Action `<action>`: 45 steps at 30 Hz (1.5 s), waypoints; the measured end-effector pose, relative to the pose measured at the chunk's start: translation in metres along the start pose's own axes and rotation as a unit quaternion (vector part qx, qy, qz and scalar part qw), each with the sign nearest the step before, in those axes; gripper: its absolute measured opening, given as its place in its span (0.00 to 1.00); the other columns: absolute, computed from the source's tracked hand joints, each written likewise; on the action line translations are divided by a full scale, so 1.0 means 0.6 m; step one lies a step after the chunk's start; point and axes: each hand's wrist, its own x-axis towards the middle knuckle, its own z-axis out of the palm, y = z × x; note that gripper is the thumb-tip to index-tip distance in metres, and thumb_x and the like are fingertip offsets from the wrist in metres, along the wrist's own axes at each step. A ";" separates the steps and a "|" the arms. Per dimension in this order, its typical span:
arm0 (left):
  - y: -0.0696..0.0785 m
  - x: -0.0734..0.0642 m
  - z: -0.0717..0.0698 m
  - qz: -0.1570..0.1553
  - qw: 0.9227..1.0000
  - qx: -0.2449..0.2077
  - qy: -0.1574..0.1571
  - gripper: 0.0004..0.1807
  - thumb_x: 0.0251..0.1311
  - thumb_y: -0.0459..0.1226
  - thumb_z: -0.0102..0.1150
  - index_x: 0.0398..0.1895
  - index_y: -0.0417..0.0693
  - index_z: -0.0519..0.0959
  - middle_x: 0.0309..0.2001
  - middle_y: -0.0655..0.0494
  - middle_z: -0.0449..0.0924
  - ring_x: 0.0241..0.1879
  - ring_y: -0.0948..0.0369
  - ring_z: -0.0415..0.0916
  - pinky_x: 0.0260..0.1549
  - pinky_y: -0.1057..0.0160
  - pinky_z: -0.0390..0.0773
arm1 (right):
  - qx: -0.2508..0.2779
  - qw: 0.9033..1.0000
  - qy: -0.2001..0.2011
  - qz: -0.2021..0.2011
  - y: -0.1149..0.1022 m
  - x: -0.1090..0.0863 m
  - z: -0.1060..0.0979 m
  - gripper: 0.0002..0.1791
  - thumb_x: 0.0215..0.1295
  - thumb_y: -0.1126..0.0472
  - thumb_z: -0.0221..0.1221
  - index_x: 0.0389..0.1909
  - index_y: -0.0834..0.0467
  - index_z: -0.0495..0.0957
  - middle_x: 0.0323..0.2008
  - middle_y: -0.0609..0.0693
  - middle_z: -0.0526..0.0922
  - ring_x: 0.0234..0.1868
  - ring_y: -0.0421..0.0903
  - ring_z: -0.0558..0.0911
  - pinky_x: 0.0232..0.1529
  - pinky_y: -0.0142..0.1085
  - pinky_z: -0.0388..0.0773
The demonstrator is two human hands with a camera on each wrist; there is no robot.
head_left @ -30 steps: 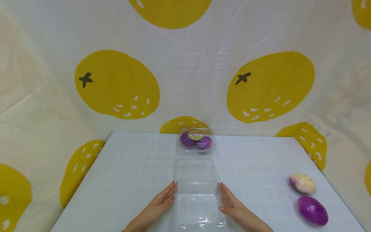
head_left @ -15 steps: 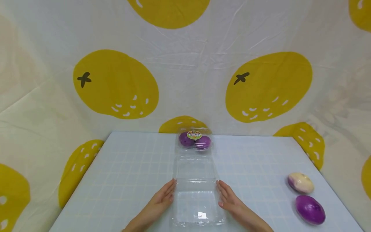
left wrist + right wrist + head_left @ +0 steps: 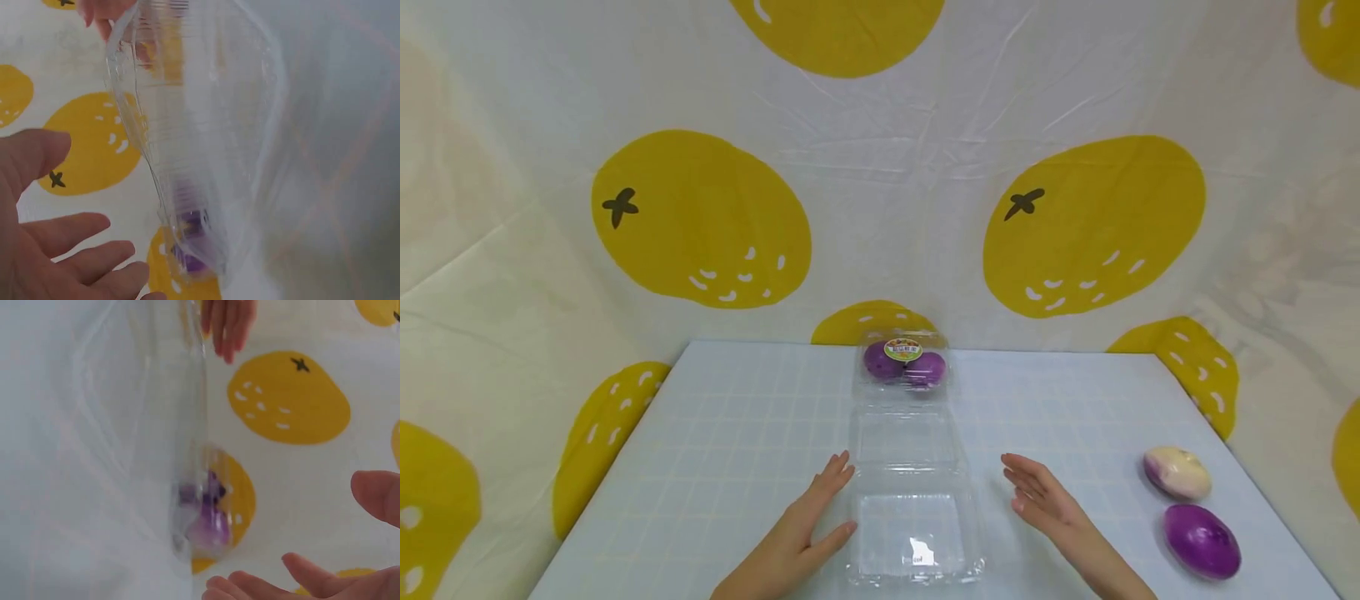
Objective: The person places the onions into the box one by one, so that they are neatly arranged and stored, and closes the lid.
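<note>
A clear plastic clamshell box (image 3: 910,533) lies with its lid folded back on the table, its tray nearest me. My left hand (image 3: 793,533) is beside the tray's left edge, thumb and fingers spread and nothing held. To the right of the tray, with a gap between, my right hand (image 3: 1056,508) hovers with loosely bent fingers and nothing in them. Beyond the lid stands a second clear box (image 3: 943,385) with a round label, holding two purple oval fruits (image 3: 925,368). In the left wrist view the open box (image 3: 206,112) runs alongside the left fingers (image 3: 97,256).
At the right of the table (image 3: 730,433) lie a glossy purple oval fruit (image 3: 1202,542) and, just behind it, a cream-and-purple one (image 3: 1177,472). A white curtain (image 3: 895,225) printed with yellow fruits rises along the back and sides.
Both hands have come off the box's sides. The right hand has moved to the right, away from it; the left thumb has spread from its fingers. The box has stayed in place.
</note>
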 end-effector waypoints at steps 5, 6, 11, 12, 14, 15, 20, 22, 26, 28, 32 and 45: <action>0.007 -0.008 -0.013 0.045 0.992 0.109 -0.048 0.42 0.69 0.52 0.56 0.79 0.50 0.50 0.79 0.50 0.43 0.75 0.42 0.46 0.72 0.68 0.33 | -0.127 0.981 0.089 -0.115 -0.009 -0.016 -0.042 0.27 0.73 0.68 0.53 0.71 0.62 0.61 0.69 0.52 0.68 0.66 0.28 0.67 0.61 0.17 0.62; 0.007 -0.010 -0.014 0.050 0.989 0.129 -0.059 0.43 0.69 0.54 0.55 0.79 0.49 0.50 0.79 0.49 0.43 0.75 0.42 0.47 0.72 0.66 0.33 | -0.151 0.974 0.108 -0.133 -0.010 -0.019 -0.051 0.26 0.73 0.70 0.53 0.70 0.62 0.63 0.67 0.49 0.70 0.66 0.29 0.67 0.61 0.16 0.62; 0.001 -0.014 -0.010 0.055 0.975 0.195 -0.092 0.49 0.65 0.61 0.54 0.79 0.46 0.49 0.80 0.48 0.41 0.76 0.45 0.47 0.69 0.47 0.54 | -0.262 0.923 0.216 -0.180 -0.008 -0.036 -0.099 0.26 0.65 0.75 0.59 0.65 0.61 0.72 0.62 0.43 0.77 0.64 0.28 0.70 0.61 0.15 0.62; 0.000 -0.015 -0.008 0.056 0.973 0.204 -0.094 0.50 0.65 0.62 0.54 0.79 0.45 0.49 0.79 0.48 0.42 0.76 0.45 0.47 0.67 0.43 0.58 | -0.279 0.914 0.237 -0.176 -0.007 -0.041 -0.109 0.26 0.65 0.75 0.60 0.63 0.60 0.73 0.60 0.43 0.78 0.63 0.27 0.70 0.60 0.14 0.62; -0.002 -0.016 -0.006 0.050 0.971 0.212 -0.100 0.51 0.64 0.62 0.55 0.79 0.45 0.48 0.80 0.48 0.41 0.76 0.45 0.47 0.66 0.41 0.59 | -0.309 0.895 0.279 -0.160 -0.005 -0.051 -0.127 0.26 0.64 0.73 0.62 0.63 0.58 0.75 0.58 0.40 0.78 0.59 0.23 0.70 0.55 0.12 0.64; -0.003 -0.016 -0.005 0.049 0.970 0.215 -0.101 0.51 0.63 0.62 0.55 0.79 0.45 0.48 0.80 0.48 0.40 0.76 0.46 0.47 0.66 0.42 0.58 | -0.322 0.888 0.296 -0.145 -0.003 -0.057 -0.136 0.25 0.65 0.71 0.62 0.63 0.56 0.76 0.57 0.37 0.78 0.58 0.20 0.69 0.53 0.11 0.64; -0.006 -0.019 -0.005 0.057 0.971 0.213 -0.097 0.51 0.64 0.62 0.54 0.79 0.44 0.47 0.80 0.48 0.40 0.76 0.46 0.48 0.70 0.54 0.48 | -0.337 0.868 0.357 -0.071 0.020 -0.093 -0.181 0.25 0.69 0.62 0.61 0.67 0.51 0.73 0.58 0.21 0.71 0.56 0.12 0.60 0.56 0.09 0.52; -0.006 -0.020 -0.005 0.066 0.971 0.211 -0.091 0.51 0.64 0.62 0.54 0.79 0.43 0.48 0.79 0.47 0.42 0.75 0.45 0.49 0.71 0.58 0.45 | -0.331 0.865 0.374 -0.053 0.036 -0.106 -0.200 0.26 0.70 0.60 0.60 0.68 0.51 0.72 0.58 0.17 0.68 0.57 0.11 0.58 0.57 0.09 0.47; -0.006 -0.022 -0.006 0.079 0.971 0.209 -0.082 0.51 0.65 0.62 0.53 0.78 0.41 0.49 0.79 0.44 0.44 0.74 0.43 0.51 0.72 0.62 0.41 | -0.318 0.862 0.394 0.005 0.070 -0.130 -0.234 0.28 0.71 0.55 0.59 0.71 0.49 0.68 0.57 0.14 0.62 0.54 0.10 0.55 0.56 0.08 0.46; -0.005 -0.023 -0.007 0.079 0.972 0.205 -0.084 0.51 0.65 0.62 0.54 0.78 0.40 0.49 0.79 0.43 0.44 0.74 0.42 0.51 0.72 0.64 0.39 | -0.311 0.862 0.397 0.047 0.084 -0.138 -0.249 0.30 0.71 0.52 0.58 0.72 0.52 0.67 0.61 0.22 0.66 0.57 0.13 0.56 0.55 0.07 0.46; -0.004 -0.023 -0.008 0.067 0.974 0.195 -0.095 0.51 0.65 0.62 0.53 0.79 0.41 0.48 0.79 0.44 0.43 0.75 0.43 0.48 0.72 0.66 0.35 | -0.310 0.865 0.362 0.157 0.101 -0.145 -0.271 0.38 0.72 0.44 0.55 0.72 0.65 0.59 0.69 0.61 0.65 0.72 0.52 0.61 0.74 0.39 0.55; 0.005 -0.020 -0.013 0.043 0.977 0.176 -0.113 0.50 0.65 0.62 0.53 0.76 0.35 0.54 0.79 0.48 0.42 0.75 0.44 0.48 0.68 0.48 0.55 | -0.270 0.856 0.223 0.379 0.166 -0.148 -0.303 0.71 0.46 0.22 0.62 0.77 0.64 0.43 0.63 0.77 0.54 0.57 0.77 0.61 0.41 0.60 0.77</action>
